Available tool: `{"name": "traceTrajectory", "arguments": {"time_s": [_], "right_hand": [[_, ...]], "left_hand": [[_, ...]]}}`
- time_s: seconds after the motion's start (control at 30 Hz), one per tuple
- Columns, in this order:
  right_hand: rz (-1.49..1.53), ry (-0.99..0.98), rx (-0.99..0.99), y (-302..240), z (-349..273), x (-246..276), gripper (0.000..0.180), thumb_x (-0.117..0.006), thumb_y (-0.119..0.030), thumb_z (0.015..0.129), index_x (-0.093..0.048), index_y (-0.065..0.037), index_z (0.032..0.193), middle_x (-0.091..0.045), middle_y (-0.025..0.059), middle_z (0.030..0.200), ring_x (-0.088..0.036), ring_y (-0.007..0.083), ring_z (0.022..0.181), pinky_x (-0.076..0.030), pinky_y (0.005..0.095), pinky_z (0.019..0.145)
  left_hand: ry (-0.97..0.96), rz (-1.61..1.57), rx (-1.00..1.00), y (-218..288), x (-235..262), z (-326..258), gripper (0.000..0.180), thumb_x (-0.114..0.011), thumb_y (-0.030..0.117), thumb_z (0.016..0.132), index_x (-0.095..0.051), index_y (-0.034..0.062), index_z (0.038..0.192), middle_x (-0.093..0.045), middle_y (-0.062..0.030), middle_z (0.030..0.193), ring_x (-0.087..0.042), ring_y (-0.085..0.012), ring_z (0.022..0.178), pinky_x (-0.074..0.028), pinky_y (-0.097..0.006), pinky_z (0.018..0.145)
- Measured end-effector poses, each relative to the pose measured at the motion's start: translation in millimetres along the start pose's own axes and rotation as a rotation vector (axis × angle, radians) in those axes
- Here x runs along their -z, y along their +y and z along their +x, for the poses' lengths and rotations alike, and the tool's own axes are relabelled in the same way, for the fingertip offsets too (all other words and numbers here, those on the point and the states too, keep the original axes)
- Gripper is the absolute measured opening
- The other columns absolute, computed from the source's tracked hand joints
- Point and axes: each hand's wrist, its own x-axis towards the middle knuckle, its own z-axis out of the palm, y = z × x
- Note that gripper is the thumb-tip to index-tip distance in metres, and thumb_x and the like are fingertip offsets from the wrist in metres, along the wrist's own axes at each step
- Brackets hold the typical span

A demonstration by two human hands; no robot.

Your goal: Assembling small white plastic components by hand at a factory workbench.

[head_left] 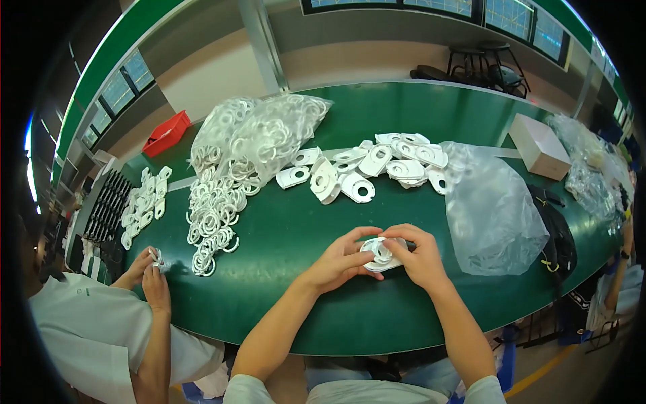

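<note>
Clear bag (pixel 269 131) — white rings (pixel 212 219), spilling out

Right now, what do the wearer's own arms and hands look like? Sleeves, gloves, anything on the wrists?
Both forearms are bare and enter from the lower edge. The left hand and right hand have no gloves, and no watch, band or ring is visible. Short light-coloured sleeves, whitish grey, end at about the elbows near the bottom edge. No markings, cables or tape show on either arm.
</note>
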Motion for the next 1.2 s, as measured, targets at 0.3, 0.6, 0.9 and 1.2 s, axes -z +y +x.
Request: {"name": "traceTrajectory", "arguments": {"time_s": [0.3, 0.6, 0.9, 1.2], "right_hand": [[-0.06, 0.011, -0.012, 2, -2, -5, 0.024, -0.069, -0.009, 0.076, -0.064, -0.001, 0.098, -0.061, 0.0053, 0.091, -0.059, 0.0129, 0.08, -0.048, 0.0256, 0.068], [-0.054, -0.133, -0.218, -5, -1, -5, 0.022, -0.07, -0.018, 0.078, -0.061, 0.0, 0.089, -0.063, 0.0053, 0.081, -0.058, 0.0116, 0.074, -0.046, 0.0258, 0.067], [-0.081, -0.213, -0.159, -5, -3, -2, 0.014, -0.064, -0.014, 0.082, -0.059, -0.001, 0.083, -0.06, 0.0025, 0.073, -0.054, 0.0067, 0.069, -0.042, 0.0228, 0.061], [0.115, -0.148, -0.238, 1, 0, -4, 0.013, -0.062, -0.011, 0.083, -0.055, 0.0, 0.085, -0.062, 0.0033, 0.072, -0.053, 0.0053, 0.064, -0.04, 0.0219, 0.057]], "left_hand": [[0.07, 0.253, -0.027, -6, -2, 3, 0.038, -0.051, 0.004, 0.091, -0.039, 0.0, 0.127, -0.059, -0.0121, 0.107, -0.06, -0.0168, 0.091, -0.055, -0.03, 0.076], [0.282, 0.403, -0.145, -7, -3, 1, 0.012, -0.051, -0.001, 0.09, -0.049, -0.0043, 0.101, -0.062, -0.014, 0.098, -0.063, -0.0154, 0.083, -0.057, -0.027, 0.062], [0.277, 0.843, -0.037, 16, -1, -7, 0.016, -0.063, 0.008, 0.085, -0.062, -0.002, 0.097, -0.067, -0.0094, 0.081, -0.063, -0.0122, 0.069, -0.052, -0.024, 0.064], [1.351, 1.713, -0.261, 64, 86, -78, 0.012, -0.07, 0.015, 0.074, -0.069, 0.0055, 0.081, -0.065, -0.0105, 0.074, -0.063, -0.0273, 0.07, -0.048, -0.036, 0.062]]}}
